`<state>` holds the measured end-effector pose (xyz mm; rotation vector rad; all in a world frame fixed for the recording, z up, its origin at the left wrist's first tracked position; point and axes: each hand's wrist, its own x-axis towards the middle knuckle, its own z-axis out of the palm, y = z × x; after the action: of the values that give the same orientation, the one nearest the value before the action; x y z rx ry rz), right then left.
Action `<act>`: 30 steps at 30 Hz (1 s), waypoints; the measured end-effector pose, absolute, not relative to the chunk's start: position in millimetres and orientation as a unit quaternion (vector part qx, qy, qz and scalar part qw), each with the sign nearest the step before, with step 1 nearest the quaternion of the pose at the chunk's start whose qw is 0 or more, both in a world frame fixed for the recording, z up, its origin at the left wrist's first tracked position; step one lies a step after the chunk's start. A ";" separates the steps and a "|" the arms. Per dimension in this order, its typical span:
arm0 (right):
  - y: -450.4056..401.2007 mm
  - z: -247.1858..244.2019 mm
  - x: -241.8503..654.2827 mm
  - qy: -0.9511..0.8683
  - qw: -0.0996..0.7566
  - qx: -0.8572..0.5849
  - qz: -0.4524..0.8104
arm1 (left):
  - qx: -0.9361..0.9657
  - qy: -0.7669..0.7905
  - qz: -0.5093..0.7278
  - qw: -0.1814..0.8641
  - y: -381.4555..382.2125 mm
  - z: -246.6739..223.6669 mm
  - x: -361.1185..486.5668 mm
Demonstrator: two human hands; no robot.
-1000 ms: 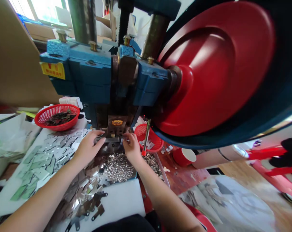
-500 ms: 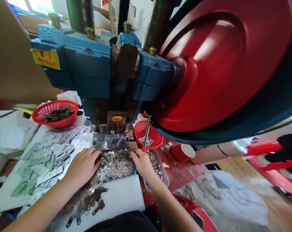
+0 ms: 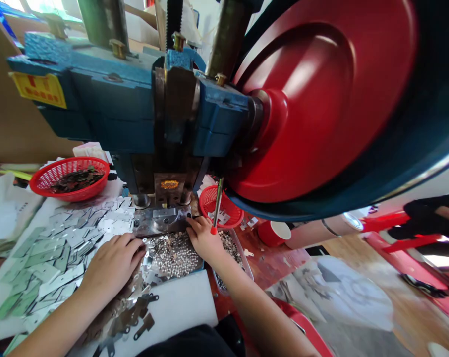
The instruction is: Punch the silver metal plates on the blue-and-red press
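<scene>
My left hand (image 3: pixel 111 263) rests by the left edge of a shallow tray (image 3: pixel 201 267) heaped with small shiny metal rivet-like parts (image 3: pixel 174 255). Its fingers are bent with the thumb close to them; whatever they hold is hidden. My right hand (image 3: pixel 205 243) reaches over the tray's right side, index fingertip at the right end of the metal die block (image 3: pixel 163 219). Its fingers are drawn together, and I cannot make out a piece in them. A thin metal rod (image 3: pixel 218 203) with a red end stands against the view of that hand; whether they touch is unclear.
A blue press (image 3: pixel 109 109) with a large red flywheel (image 3: pixel 321 99) rises ahead. Flat metal plates (image 3: pixel 61 253) cover the left side. Red baskets (image 3: pixel 70 193) (image 3: pixel 235 218), a clear box of small parts (image 3: pixel 247 265) and a red cup (image 3: pixel 272 233) stand around. A person (image 3: pixel 428 218) is far right.
My right hand has moved forward from the tray to the die block's right end. My left hand has drawn slightly back toward me. The whole view has shifted sideways.
</scene>
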<state>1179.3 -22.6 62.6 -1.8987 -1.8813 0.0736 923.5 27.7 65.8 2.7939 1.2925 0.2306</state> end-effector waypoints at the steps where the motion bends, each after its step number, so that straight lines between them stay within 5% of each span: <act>1: -19.3 62.4 1178.6 -0.692 0.217 -0.688 0.010 | 0.905 0.417 0.075 0.025 27.2 65.9 923.3; 14: -18.8 55.9 1178.1 -0.725 0.213 -0.654 -0.016 | 0.928 0.349 0.118 -0.052 23.5 65.9 918.3; 21: -16.2 61.2 1169.3 -0.702 0.296 -0.648 0.001 | 0.919 0.342 0.183 -0.064 19.8 58.3 920.7; 25: 5.3 75.6 1154.9 -0.677 0.375 -0.633 0.020 | 0.885 0.397 0.241 0.025 17.6 63.3 926.4; 30: 35.7 83.2 1137.5 -0.660 0.335 -0.672 0.003 | 0.774 0.536 0.259 0.217 15.4 74.3 926.8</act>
<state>1137.5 35.7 83.2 -1.7540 -1.7215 0.0085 926.8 15.4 74.3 2.1432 1.4842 0.7180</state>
